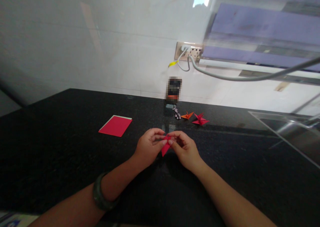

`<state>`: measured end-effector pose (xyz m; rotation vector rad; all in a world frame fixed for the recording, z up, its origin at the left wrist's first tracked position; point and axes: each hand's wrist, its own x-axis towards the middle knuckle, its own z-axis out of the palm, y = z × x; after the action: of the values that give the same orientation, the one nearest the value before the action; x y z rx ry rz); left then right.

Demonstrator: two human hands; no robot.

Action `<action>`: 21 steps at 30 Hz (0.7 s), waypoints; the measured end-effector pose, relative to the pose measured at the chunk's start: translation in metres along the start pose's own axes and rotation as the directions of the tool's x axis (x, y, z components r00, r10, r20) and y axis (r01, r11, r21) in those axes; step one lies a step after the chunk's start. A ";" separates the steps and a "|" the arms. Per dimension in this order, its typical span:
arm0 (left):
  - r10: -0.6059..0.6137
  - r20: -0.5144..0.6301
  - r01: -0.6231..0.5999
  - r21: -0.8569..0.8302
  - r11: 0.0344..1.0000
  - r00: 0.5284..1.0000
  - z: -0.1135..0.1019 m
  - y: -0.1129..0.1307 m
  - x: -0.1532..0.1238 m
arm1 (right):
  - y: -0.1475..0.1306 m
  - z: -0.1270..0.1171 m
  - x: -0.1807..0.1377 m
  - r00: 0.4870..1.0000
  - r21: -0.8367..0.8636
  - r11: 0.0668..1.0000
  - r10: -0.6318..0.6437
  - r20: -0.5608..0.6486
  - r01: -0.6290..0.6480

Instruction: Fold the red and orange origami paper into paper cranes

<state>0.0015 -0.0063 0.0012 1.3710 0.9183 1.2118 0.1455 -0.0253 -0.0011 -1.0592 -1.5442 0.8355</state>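
Between my two hands is a small piece of folded red paper (165,149), its pointed end hanging down toward me. My left hand (150,146) pinches it from the left with thumb and fingers. From the other side my right hand (184,149) pinches it too, the thumbs almost meeting at its upper part. My fingers hide the top of the folds. Beyond my right hand lie an orange paper crane (187,115) and red folded paper cranes (200,119), close together. To the left, a stack of square red paper (116,125) rests flat, with a pale edge showing.
The black countertop (62,147) runs back to a white tiled wall (112,54). A blurred-out phone-like object (174,89) leans on the wall with a patterned strap (177,113) before it. A metal sink (295,130) is at right. A grey cable (225,76) hangs near the socket (190,50).
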 end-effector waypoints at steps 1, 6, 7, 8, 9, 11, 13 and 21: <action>-0.032 -0.010 0.031 -0.038 0.999 0.999 0.000 0.001 0.000 | 0.000 0.000 0.000 1.000 -0.004 1.000 -0.001 -0.016 0.001; -0.106 0.013 0.106 0.025 0.994 0.994 0.000 0.006 0.002 | -0.003 0.000 0.000 0.999 -0.004 1.000 -0.011 -0.054 0.010; -0.130 0.041 0.129 0.036 0.991 0.991 -0.001 0.007 0.001 | -0.003 0.001 0.000 0.999 -0.004 1.000 -0.014 -0.050 0.014; -0.157 0.077 0.154 0.036 0.987 0.985 -0.001 0.007 0.001 | -0.003 0.001 0.000 0.999 -0.006 1.000 -0.018 -0.044 0.018; -0.183 0.119 0.181 0.031 0.983 0.976 -0.001 0.008 0.000 | -0.003 0.001 0.000 0.999 -0.010 1.000 -0.022 -0.035 0.021; -0.235 0.188 0.239 0.001 0.971 0.954 0.000 0.008 -0.001 | -0.003 0.001 0.000 1.000 -0.030 0.999 -0.028 -0.010 0.028; -0.265 0.211 0.282 -0.052 0.958 0.941 0.000 0.008 -0.002 | -0.002 0.000 -0.001 0.999 -0.059 0.998 -0.035 0.017 0.036; -0.283 0.187 0.318 -0.199 0.927 0.941 -0.002 0.006 0.001 | -0.008 -0.011 0.000 0.971 -0.277 0.931 -0.218 0.094 0.236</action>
<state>-0.0005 -0.0059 0.0067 1.0783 0.8183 0.9292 0.1541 -0.0282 0.0090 -1.0395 -1.8406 0.4973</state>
